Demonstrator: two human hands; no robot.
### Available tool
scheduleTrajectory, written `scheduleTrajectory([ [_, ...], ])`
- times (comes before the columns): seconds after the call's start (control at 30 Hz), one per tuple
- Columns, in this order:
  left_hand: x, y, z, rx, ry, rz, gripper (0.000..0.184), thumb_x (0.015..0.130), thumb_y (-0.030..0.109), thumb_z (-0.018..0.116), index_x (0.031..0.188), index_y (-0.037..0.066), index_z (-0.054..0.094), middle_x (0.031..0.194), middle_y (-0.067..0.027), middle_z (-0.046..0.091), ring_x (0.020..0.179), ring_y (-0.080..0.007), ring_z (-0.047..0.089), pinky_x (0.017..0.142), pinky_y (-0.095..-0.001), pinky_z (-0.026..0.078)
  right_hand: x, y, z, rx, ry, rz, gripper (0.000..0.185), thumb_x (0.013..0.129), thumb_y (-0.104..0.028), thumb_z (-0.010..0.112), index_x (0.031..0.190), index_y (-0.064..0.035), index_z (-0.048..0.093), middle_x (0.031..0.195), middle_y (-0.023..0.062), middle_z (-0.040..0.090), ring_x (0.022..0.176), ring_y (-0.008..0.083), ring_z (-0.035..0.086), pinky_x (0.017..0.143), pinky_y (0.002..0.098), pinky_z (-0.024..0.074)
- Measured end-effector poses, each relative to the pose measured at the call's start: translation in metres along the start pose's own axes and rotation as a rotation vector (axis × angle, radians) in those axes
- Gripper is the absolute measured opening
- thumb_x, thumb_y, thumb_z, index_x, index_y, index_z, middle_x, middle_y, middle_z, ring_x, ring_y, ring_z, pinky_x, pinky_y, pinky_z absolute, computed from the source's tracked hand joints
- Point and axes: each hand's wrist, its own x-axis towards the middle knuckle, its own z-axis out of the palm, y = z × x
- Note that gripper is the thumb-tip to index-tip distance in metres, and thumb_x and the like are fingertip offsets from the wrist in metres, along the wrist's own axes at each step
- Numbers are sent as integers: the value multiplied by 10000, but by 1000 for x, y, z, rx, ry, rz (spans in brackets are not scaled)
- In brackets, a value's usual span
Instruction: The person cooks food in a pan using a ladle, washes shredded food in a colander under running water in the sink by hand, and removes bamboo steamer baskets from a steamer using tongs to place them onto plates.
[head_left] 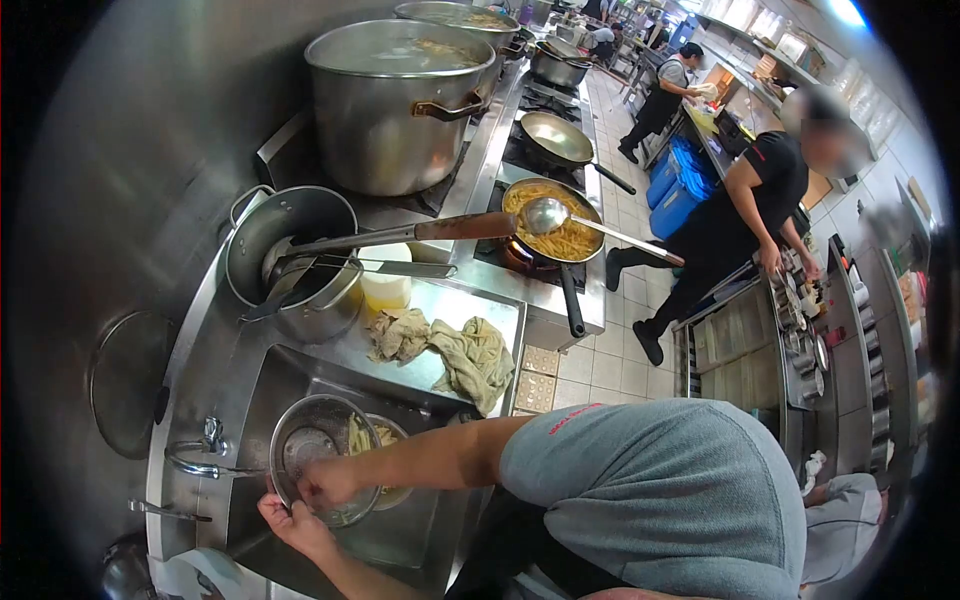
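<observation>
My left hand (298, 526) grips the near rim of a round metal bowl (312, 415), which I hold tilted over the sink (268, 375). I cannot tell whether its wall is solid or fine mesh. My right hand (332, 482) reaches inside this bowl, its fingers low and blurred, so what they hold is unclear. A second bowl (402, 432) sits partly hidden behind the first, beneath my right forearm. Pale strips of food (384, 436) show at the bowls' overlapping edges. The faucet spout (225, 472) points towards the held bowl from the left.
A deep pot with long-handled tools (338, 215) and crumpled cloths (470, 362) stand above the sink. A large stockpot (390, 140) and a pan of food under a ladle (560, 240) are on the stoves. A co-worker (775, 175) stands across the aisle.
</observation>
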Motion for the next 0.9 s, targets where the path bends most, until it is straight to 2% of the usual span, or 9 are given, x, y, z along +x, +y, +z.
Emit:
scheduleTrajectory([
  [0.07,2,0,-2,-42,3,-41,243,597,-94,394,791,53,381,795,-14,362,735,-124,382,743,-220,332,-19,-11,-12,-15,-86,43,140,695,-176,599,768,-68,650,747,111,633,727,241,616,661,360,478],
  [0.17,2,0,-9,-2,22,31,248,596,-98,389,791,56,382,793,-14,368,723,-116,386,722,-213,344,-10,31,-8,-453,-280,22,163,698,-207,603,771,-71,653,778,118,634,760,260,617,683,372,479],
  [0.23,1,-3,-17,26,-2,25,244,598,-95,389,791,54,381,790,-17,367,722,-118,385,721,-212,343,-11,46,-13,-389,17,-108,221,695,-258,619,812,-73,650,801,132,626,822,300,602,727,414,465],
  [0.47,-3,8,-6,26,-6,77,228,601,-80,402,786,51,375,795,-24,373,746,-133,385,769,-226,333,-19,24,-32,-358,227,-85,224,720,-230,628,878,-72,630,912,127,599,862,317,588,782,413,464],
  [0.57,-4,12,0,-42,-24,91,234,595,-81,403,786,51,377,799,-27,383,748,-131,385,773,-229,337,-23,24,-34,-427,512,-158,195,723,-205,628,872,-79,630,926,135,597,867,312,589,776,410,468],
  [0.67,-2,23,6,-49,-4,116,235,596,-83,401,787,50,377,802,-33,389,752,-135,385,776,-232,336,-24,31,-33,-428,416,-35,165,727,-194,628,847,-82,651,867,136,628,836,275,610,742,394,478],
  [0.77,9,-5,-9,37,1,129,230,602,-89,396,786,48,372,793,-37,386,764,-147,393,781,-242,341,-30,42,-29,-57,-246,323,197,722,-208,642,847,-58,669,801,128,656,771,247,629,684,367,484],
  [0.87,12,-39,-20,21,-29,141,228,608,-94,395,787,46,373,789,-39,385,772,-153,399,781,-251,344,-44,55,-23,-263,-95,156,223,721,-215,643,865,-46,661,824,126,655,791,261,623,698,367,481],
  [0.9,12,-42,-19,-5,-24,82,232,602,-105,385,781,41,360,903,-106,441,886,-182,435,846,-270,326,-47,66,-20,-268,-61,120,208,724,-208,635,864,-56,657,856,123,652,808,268,619,713,371,477],
])
